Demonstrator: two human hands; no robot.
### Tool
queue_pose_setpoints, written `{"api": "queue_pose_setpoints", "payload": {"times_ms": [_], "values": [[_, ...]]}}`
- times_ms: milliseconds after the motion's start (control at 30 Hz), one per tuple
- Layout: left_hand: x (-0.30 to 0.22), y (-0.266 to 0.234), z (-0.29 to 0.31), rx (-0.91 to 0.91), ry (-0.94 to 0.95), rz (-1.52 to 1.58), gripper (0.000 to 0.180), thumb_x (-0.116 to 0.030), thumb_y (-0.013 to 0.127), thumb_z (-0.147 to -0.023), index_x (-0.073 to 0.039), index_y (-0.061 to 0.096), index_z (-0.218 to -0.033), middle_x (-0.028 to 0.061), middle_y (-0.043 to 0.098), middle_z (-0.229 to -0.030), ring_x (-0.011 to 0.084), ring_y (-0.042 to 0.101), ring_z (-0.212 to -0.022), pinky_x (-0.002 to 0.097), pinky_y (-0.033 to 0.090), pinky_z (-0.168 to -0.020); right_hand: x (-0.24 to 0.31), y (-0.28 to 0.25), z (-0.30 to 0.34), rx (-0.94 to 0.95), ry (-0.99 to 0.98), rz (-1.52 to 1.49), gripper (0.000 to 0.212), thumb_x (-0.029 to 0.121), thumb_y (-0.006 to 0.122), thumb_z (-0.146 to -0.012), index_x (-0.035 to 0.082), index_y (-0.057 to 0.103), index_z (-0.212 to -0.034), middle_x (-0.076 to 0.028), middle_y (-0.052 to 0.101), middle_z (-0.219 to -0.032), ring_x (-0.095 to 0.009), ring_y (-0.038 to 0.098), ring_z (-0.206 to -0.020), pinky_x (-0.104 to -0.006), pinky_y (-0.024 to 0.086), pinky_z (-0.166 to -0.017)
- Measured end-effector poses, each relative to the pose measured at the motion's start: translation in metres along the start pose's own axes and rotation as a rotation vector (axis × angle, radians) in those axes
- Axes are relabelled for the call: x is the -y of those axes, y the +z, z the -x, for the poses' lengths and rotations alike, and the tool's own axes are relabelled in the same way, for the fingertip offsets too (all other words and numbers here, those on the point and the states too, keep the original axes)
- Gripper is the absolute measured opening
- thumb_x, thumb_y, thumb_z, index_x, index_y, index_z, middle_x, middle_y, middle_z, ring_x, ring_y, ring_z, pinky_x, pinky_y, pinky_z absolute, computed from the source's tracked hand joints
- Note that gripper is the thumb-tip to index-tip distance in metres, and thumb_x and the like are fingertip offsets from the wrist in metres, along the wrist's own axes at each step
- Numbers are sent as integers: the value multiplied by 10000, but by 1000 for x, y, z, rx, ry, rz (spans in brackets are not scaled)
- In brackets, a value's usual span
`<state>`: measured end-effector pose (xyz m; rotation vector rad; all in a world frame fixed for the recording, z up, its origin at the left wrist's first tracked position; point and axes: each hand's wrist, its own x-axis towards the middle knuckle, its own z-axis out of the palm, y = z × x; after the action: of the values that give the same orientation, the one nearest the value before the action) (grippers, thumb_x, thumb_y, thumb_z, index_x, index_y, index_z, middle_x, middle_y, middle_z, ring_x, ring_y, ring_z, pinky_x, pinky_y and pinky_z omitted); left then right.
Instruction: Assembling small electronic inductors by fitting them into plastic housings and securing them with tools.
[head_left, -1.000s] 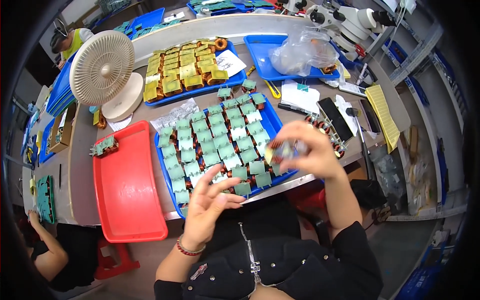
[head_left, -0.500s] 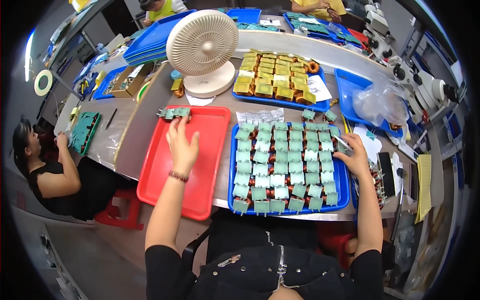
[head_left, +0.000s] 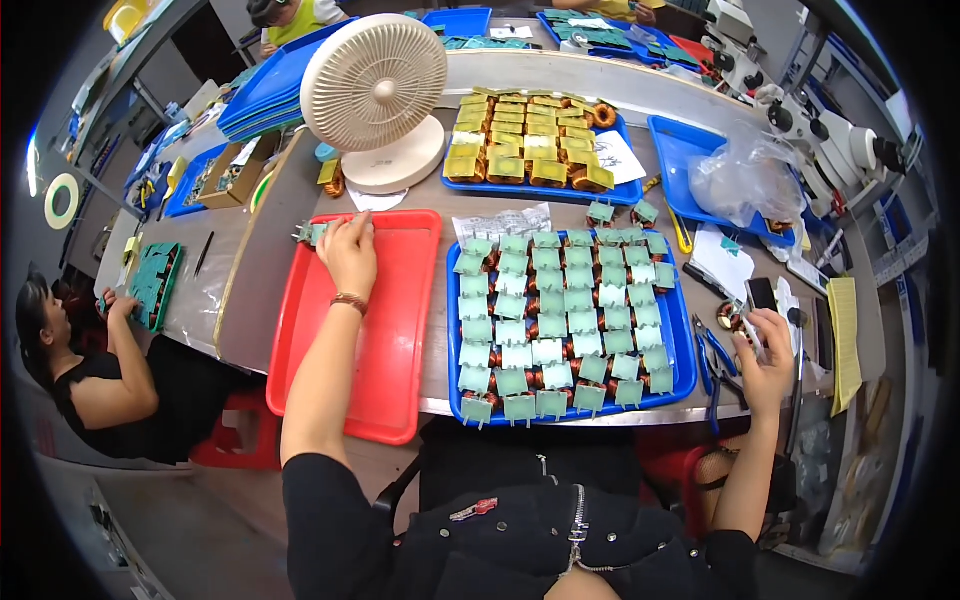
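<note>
Grey bench (head_left: 436,360) bore one fan (head_left: 385,90) at eleven o'clock, one red tray (head_left: 385,330) at nine, three blue trays (head_left: 685,360) between one and four. Both hands were apart: left hand (head_left: 350,258) at ten o'clock, over green-topped coils (head_left: 314,234) by the red tray's corner; right hand (head_left: 766,362) at three, fingers curled. I couldn't tell either grip.

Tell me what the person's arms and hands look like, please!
The left hand and right hand wear no gloves. A reddish-brown bracelet goes around the left wrist; I see none on the right. Both arms come out of short black sleeves, and the forearms are uncovered.
</note>
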<state>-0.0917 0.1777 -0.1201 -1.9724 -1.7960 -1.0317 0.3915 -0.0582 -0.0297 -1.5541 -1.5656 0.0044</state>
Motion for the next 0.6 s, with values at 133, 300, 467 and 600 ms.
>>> {"api": "queue_pose_setpoints", "payload": {"times_ms": [133, 300, 467, 600], "values": [[-61, -49, 1, 133, -343, 1160, 219, -57, 549, -866, 22, 592, -1066, 70, 622, -949, 84, 578, -826, 225, 482, -738, 39, 10, 10, 81, 125, -284, 412, -9, 701, -661, 2, 575, -1053, -71, 495, -1106, -60, 459, -712, -168, 378, -625], [-158, -146, 23, 622, -665, 1619, 344, -28, 499, -875, 9, 432, -1210, 118, 626, -916, 163, 625, -812, 266, 515, -717, 101, 72, 1, 394, 0, -780, 640, -4, 774, -589, -19, 493, -1163, -74, 424, -1160, -18, 322, -552, -152, 285, -499], [-206, -159, 61, 904, -604, 1884, 473, -38, 554, -852, 10, 333, -1268, 140, 612, -983, 159, 609, -869, 244, 495, -728, 123, 104, 4, 475, -72, -949, 693, -26, 801, -566, 27, 501, -1189, -77, 415, -1156, -30, 452, -708, -156, 357, -539], [-224, -164, 71, 933, -637, 2021, 547, -41, 563, -846, -4, 268, -1305, 163, 566, -1083, 183, 559, -1000, 283, 474, -806, 118, 94, 11, 356, -71, -976, 558, -52, 786, -580, 41, 581, -1091, -91, 408, -1172, -68, 514, -841, -169, 421, -594]]}}
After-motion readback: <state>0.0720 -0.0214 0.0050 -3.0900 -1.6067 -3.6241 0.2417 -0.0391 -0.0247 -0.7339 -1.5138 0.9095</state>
